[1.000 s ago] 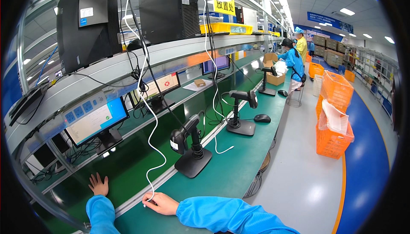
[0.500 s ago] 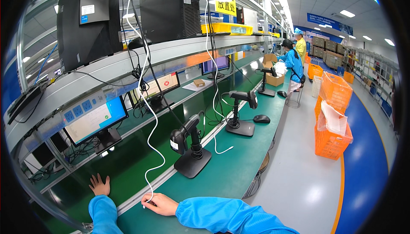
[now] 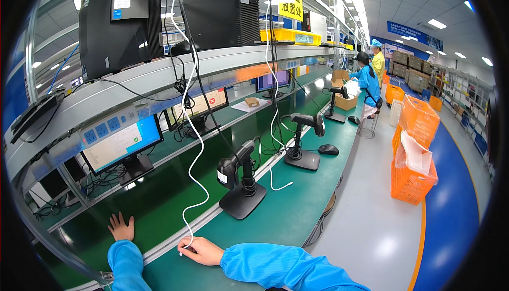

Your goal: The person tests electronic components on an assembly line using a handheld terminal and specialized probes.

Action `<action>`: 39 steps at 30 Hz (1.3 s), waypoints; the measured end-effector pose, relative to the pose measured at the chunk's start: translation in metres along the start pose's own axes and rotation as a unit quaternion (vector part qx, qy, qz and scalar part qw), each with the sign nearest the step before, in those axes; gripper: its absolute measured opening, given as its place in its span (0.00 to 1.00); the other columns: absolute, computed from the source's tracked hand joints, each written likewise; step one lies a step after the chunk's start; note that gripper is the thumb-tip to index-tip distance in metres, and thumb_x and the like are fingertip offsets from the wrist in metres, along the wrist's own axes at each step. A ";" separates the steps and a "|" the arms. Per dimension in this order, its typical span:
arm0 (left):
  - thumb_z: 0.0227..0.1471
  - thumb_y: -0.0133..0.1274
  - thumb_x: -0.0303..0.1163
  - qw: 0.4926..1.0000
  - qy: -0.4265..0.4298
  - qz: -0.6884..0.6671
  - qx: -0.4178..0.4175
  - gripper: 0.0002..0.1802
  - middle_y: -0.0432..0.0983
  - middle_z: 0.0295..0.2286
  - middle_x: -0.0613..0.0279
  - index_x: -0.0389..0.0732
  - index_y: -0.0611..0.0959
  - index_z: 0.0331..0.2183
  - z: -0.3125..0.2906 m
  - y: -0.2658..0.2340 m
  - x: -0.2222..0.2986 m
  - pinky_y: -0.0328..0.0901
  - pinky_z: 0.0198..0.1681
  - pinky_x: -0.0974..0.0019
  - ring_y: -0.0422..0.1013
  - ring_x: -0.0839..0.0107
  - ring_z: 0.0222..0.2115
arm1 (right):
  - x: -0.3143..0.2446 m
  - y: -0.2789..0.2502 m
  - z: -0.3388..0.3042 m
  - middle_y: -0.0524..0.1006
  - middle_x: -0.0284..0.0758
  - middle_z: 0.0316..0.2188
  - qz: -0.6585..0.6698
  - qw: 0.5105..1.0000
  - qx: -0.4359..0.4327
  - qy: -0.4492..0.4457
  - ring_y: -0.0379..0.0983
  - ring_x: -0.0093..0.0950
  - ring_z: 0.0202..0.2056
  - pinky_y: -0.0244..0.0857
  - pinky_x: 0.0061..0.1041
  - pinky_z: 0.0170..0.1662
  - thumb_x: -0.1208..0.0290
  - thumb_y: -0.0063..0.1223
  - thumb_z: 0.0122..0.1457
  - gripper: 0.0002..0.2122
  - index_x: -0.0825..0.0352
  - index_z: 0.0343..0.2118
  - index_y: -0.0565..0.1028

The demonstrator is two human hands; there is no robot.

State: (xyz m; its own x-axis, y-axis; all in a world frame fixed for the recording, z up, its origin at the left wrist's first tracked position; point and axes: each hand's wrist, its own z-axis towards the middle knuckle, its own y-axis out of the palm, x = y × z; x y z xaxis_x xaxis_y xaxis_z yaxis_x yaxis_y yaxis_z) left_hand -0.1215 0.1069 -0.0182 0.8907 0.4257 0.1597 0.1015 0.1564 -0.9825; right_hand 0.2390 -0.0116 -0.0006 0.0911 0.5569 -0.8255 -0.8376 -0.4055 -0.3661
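Between the fingertips of my right hand [image 3: 202,250] is the plug end of a white cable [image 3: 197,182], low over the near end of the green bench [image 3: 286,195]. The cable hangs down from the shelf and curves in front of the monitors. My left hand [image 3: 121,228] lies flat with fingers spread on the dark green belt surface [image 3: 159,206], touching nothing else. A black barcode scanner on a stand [image 3: 241,177] is just beyond my right hand. A second scanner [image 3: 305,140] stands farther along, near a black mouse [image 3: 328,150].
Black computer towers [image 3: 217,15] sit on the shelf [image 3: 228,57] above monitors [image 3: 124,145]. Another white cable's loose end [image 3: 281,187] lies on the bench. Orange crates [image 3: 413,179] stand on the floor at right. A person in blue [image 3: 367,81] works by a cardboard box [image 3: 345,101] farther down.
The view has shifted slightly, so the bench and shelf sit a little differently. My right hand still pinches the cable end and my left hand stays flat.
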 end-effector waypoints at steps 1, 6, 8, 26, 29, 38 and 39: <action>0.63 0.37 0.67 1.000 0.001 0.002 0.004 0.46 0.47 0.72 0.46 0.48 0.60 0.71 0.001 0.001 -0.002 0.36 0.73 0.37 0.41 0.49 0.73 | 0.000 0.000 0.000 0.78 0.38 0.33 0.000 1.000 -0.001 0.000 0.76 0.35 0.34 0.69 0.33 0.39 0.70 0.51 0.69 0.06 0.67 0.39 0.74; 0.63 0.37 0.67 1.000 0.005 0.000 0.011 0.46 0.47 0.72 0.46 0.47 0.61 0.71 0.003 0.004 -0.012 0.36 0.73 0.37 0.42 0.49 0.73 | 0.001 0.001 -0.001 0.78 0.37 0.33 -0.001 1.000 0.007 0.001 0.75 0.34 0.32 0.69 0.33 0.38 0.70 0.52 0.68 0.05 0.67 0.39 0.74; 0.63 0.37 0.67 1.000 0.005 -0.002 0.014 0.46 0.47 0.72 0.46 0.47 0.61 0.71 0.003 0.003 -0.014 0.36 0.73 0.37 0.42 0.49 0.73 | 0.000 0.001 -0.001 0.78 0.36 0.33 -0.004 1.000 0.002 0.009 0.75 0.34 0.32 0.69 0.33 0.38 0.70 0.52 0.68 0.05 0.67 0.39 0.74; 0.63 0.40 0.65 1.000 -0.003 -0.016 0.020 0.45 0.47 0.72 0.48 0.48 0.63 0.70 0.000 -0.003 -0.034 0.36 0.73 0.38 0.42 0.50 0.73 | -0.004 -0.002 -0.002 0.79 0.35 0.33 0.001 1.000 -0.003 0.012 0.76 0.33 0.32 0.69 0.31 0.38 0.70 0.52 0.69 0.06 0.67 0.40 0.76; 0.63 0.40 0.65 1.000 -0.006 -0.010 0.021 0.44 0.48 0.72 0.48 0.48 0.63 0.71 0.000 -0.004 -0.038 0.36 0.73 0.38 0.43 0.51 0.73 | -0.003 -0.001 -0.001 0.79 0.35 0.33 -0.003 1.000 -0.006 0.016 0.76 0.32 0.33 0.69 0.31 0.38 0.70 0.52 0.69 0.06 0.67 0.40 0.76; 0.64 0.39 0.64 1.000 -0.005 -0.012 0.025 0.43 0.48 0.72 0.48 0.48 0.63 0.70 0.001 -0.004 -0.051 0.37 0.74 0.39 0.43 0.51 0.73 | 0.004 0.001 -0.002 0.79 0.33 0.33 -0.009 1.000 0.003 -0.006 0.72 0.28 0.29 0.67 0.29 0.33 0.69 0.52 0.70 0.07 0.67 0.41 0.77; 0.64 0.39 0.64 1.000 -0.004 -0.012 0.025 0.43 0.48 0.72 0.48 0.48 0.63 0.70 0.000 -0.005 -0.051 0.37 0.74 0.39 0.43 0.51 0.73 | 0.002 0.001 -0.002 0.79 0.33 0.33 -0.008 1.000 0.003 -0.003 0.72 0.28 0.29 0.67 0.29 0.33 0.69 0.52 0.70 0.07 0.67 0.41 0.77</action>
State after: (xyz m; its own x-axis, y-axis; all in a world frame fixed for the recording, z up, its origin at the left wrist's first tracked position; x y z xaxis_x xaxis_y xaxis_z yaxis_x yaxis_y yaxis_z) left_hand -0.1679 0.0844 -0.0213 0.8846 0.4283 0.1845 0.1007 0.2108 -0.9723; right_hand 0.2401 -0.0123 -0.0038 0.1014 0.5687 -0.8163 -0.8390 -0.3921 -0.3774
